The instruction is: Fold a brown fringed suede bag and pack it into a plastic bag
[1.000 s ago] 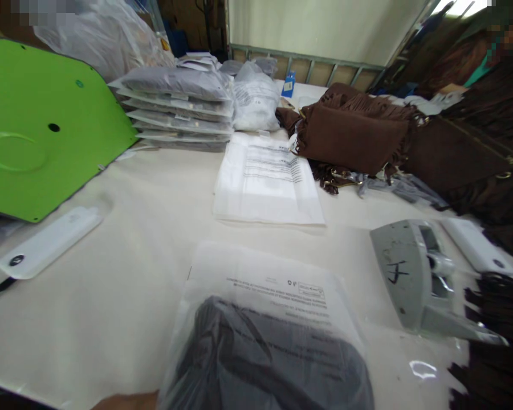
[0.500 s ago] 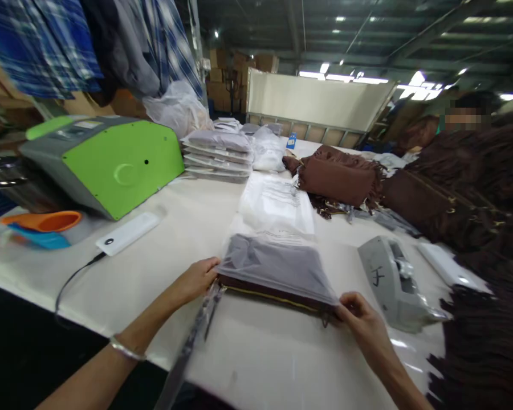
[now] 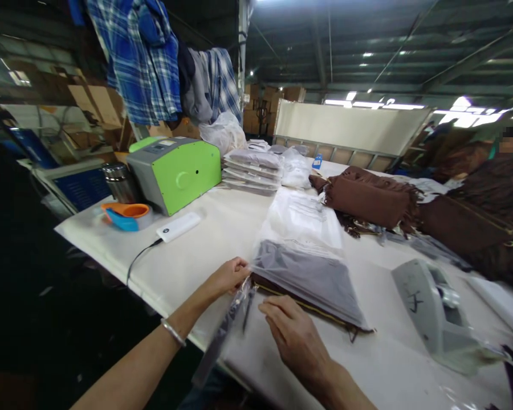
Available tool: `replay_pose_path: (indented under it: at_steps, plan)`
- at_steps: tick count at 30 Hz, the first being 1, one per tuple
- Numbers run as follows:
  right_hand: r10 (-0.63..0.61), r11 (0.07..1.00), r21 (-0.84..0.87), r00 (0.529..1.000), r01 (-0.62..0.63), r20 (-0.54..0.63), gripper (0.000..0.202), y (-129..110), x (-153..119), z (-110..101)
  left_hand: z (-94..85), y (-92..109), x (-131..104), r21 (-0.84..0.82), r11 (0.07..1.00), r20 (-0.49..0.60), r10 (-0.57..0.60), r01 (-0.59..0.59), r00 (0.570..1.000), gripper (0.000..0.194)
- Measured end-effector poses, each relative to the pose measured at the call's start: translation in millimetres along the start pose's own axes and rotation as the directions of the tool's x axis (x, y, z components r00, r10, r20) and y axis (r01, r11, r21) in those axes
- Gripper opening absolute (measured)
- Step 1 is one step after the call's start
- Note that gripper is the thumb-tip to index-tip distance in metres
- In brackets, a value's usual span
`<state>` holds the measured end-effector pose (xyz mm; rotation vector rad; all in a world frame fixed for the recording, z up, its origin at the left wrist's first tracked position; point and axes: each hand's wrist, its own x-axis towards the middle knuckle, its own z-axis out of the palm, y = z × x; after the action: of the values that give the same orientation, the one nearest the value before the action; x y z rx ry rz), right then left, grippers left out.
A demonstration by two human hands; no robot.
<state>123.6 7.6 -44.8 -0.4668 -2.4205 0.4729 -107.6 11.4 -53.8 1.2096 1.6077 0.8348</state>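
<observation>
A dark brown bag (image 3: 288,294) with a gold zip lies partly inside a clear plastic bag (image 3: 308,275) on the table, its zipped edge facing me. My left hand (image 3: 234,274) is closed on the near left corner of the plastic bag. From that corner a plastic-wrapped strap (image 3: 222,336) hangs over the table's front edge. My right hand (image 3: 297,336) is just in front of the zipped edge, fingers stretched toward the strap and holding nothing. Beyond the dark bag, the white printed part of the plastic (image 3: 301,219) lies flat.
A green and grey machine (image 3: 188,173), a white power bank (image 3: 178,226) with a cable, and orange and blue tape rings (image 3: 130,213) stand at left. Stacked packed bags (image 3: 252,168) sit behind. Brown fringed bags (image 3: 370,196) and a grey tape dispenser (image 3: 431,310) are at right.
My right hand has let go of the plastic's near right corner and moved left toward the strap. My left hand stays at its corner. The view has swung left.
</observation>
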Motion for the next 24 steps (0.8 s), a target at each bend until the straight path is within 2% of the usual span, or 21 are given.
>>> replay_pose_path:
  at_steps: [3, 6, 9, 12, 15, 19, 21, 24]
  plan:
    - [-0.071, 0.994, -0.076, 0.995, 0.077, 0.074, 0.034, 9, 24, 26, -1.9, -6, -23, -0.021, 0.998, -0.045, 0.050, -0.051, 0.998, 0.056]
    - [-0.070, 0.991, -0.105, 0.991, 0.082, 0.115, 0.024, 20, 31, 44, 2.8, -17, -49, 0.042, 0.996, -0.117, 0.083, -0.079, 0.990, 0.059]
    - [-0.059, 0.998, -0.032, 0.994, 0.062, 0.092, 0.019, 27, 29, 48, 13.8, -26, -72, 0.259, 0.965, -0.172, 0.088, -0.041, 0.981, 0.063]
    - [0.000, 0.999, 0.049, 1.000, 0.000, 0.005, 0.018, 31, 27, 41, 23.5, -24, -89, 0.515, 0.857, -0.171, 0.110, -0.006, 0.979, 0.065]
    - [0.096, 0.994, -0.048, 0.994, -0.099, -0.047, 0.019, 33, 28, 29, 22.5, -12, -95, 0.744, 0.668, -0.176, 0.177, 0.013, 0.968, 0.056]
    - [0.096, 0.961, -0.259, 0.995, -0.099, -0.022, 0.027, 30, 28, 18, 5.9, 14, -90, 0.958, 0.277, -0.174, 0.377, 0.069, 0.910, 0.029]
    - [0.099, 0.923, -0.370, 0.994, -0.106, -0.038, 0.031, 29, 26, 17, -0.7, 29, -85, 0.988, 0.146, -0.108, 0.497, 0.040, 0.861, 0.021]
    - [0.131, 0.894, -0.428, 0.991, -0.135, -0.038, 0.038, 32, 22, 17, 0.3, 49, -79, 0.998, -0.056, 0.064, 0.666, -0.036, 0.744, 0.017]
